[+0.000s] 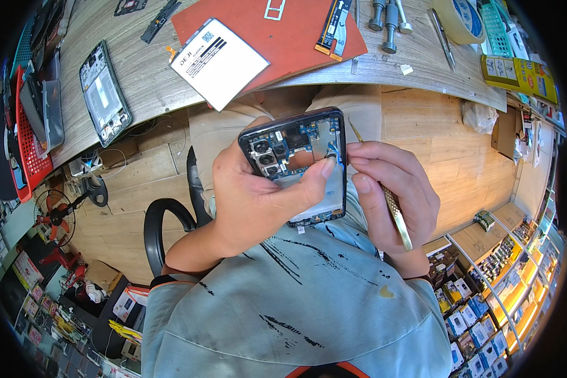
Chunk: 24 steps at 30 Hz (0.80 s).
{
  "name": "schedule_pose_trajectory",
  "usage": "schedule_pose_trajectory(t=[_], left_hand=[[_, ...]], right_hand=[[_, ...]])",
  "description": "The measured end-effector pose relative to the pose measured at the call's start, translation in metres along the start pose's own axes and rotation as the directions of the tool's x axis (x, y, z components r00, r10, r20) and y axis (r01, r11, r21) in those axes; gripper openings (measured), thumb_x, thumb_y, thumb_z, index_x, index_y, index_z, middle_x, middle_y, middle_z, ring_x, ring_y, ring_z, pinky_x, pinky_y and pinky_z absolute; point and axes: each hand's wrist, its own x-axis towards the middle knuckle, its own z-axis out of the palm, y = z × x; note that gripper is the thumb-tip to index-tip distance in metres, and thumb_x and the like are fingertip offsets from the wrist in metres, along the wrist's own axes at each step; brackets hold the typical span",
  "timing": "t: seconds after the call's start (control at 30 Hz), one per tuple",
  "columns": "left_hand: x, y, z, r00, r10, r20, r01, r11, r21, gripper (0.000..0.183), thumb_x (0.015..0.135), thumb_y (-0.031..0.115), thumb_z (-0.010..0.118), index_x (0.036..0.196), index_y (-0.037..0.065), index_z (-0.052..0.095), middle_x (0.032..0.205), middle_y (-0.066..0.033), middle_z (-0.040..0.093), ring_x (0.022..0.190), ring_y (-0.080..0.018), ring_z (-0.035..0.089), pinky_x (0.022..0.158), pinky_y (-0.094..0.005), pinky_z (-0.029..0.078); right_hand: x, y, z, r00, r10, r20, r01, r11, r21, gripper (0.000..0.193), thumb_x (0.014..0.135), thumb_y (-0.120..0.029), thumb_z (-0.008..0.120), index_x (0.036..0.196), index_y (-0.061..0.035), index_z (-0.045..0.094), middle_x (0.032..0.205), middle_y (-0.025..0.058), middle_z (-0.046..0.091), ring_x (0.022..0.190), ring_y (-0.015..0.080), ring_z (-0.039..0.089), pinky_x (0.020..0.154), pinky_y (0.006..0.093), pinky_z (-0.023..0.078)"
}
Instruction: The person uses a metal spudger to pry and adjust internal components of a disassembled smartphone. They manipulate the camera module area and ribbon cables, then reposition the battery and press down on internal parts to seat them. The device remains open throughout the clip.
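My left hand (258,195) is closed round an opened smartphone (315,205), its back off and its circuit board and camera modules showing. The thumb presses on the board's lower right part. At the phone's right edge, my right hand (400,189) grips gold-coloured tweezers (394,217), their slim tip pointing up and left beside the frame. The fingertips of that hand are close to the phone's side; whether they touch it I cannot tell. Beyond the phone, a white battery (219,65) rests over the near edge of a red mat (277,47).
A second opened phone (103,94) lies on the wooden table (151,94) at left. Flex cables (335,28) sit on the mat. Screwdrivers (389,28), a pen-like tool (443,39), a tape roll (458,20) and a yellow can (520,77) stand or lie at right. A chair armrest (160,220) is beside me.
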Motion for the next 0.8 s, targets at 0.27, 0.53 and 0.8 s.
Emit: schedule_pose_trajectory(t=[0.27,0.53,0.8], left_hand=[[0.0001,-0.0007,0.0014,1.0,0.012,-0.012,-0.013,1.0,-0.017,0.033,0.081,0.002,0.09,0.108,-0.004,0.072,0.095,-0.0063,0.077,0.085,-0.0097,0.072,0.074,-0.026,0.059],[0.0009,-0.0058,-0.0007,0.991,0.134,0.03,-0.136,0.988,0.078,0.033,0.076,0.003,0.09,0.103,-0.005,0.072,0.087,-0.007,0.078,0.078,-0.0076,0.072,0.07,-0.0231,0.056],[-0.0002,-0.0081,-0.0029,0.981,0.186,0.053,-0.191,0.977,0.098,0.031,0.076,0.005,0.092,0.096,-0.003,0.07,0.086,-0.0071,0.079,0.077,-0.0057,0.071,0.069,-0.0223,0.055]], right_hand=[[-0.0009,-0.0024,0.0002,1.0,0.021,0.005,-0.021,1.0,0.014,0.018,0.095,0.003,0.074,0.113,0.0056,0.071,0.114,0.0246,0.075,0.104,0.0317,0.076,0.092,0.0379,0.061],[-0.0019,-0.0013,0.0025,0.985,0.164,0.044,-0.17,0.969,0.178,0.03,0.091,0.007,0.074,0.12,0.0062,0.068,0.127,0.0215,0.069,0.115,0.0256,0.07,0.1,0.0347,0.055],[0.0001,0.0014,0.0007,0.967,0.228,0.116,-0.253,0.925,0.284,0.026,0.091,0.008,0.074,0.116,0.006,0.069,0.125,0.0193,0.07,0.111,0.0223,0.069,0.098,0.0328,0.055]])
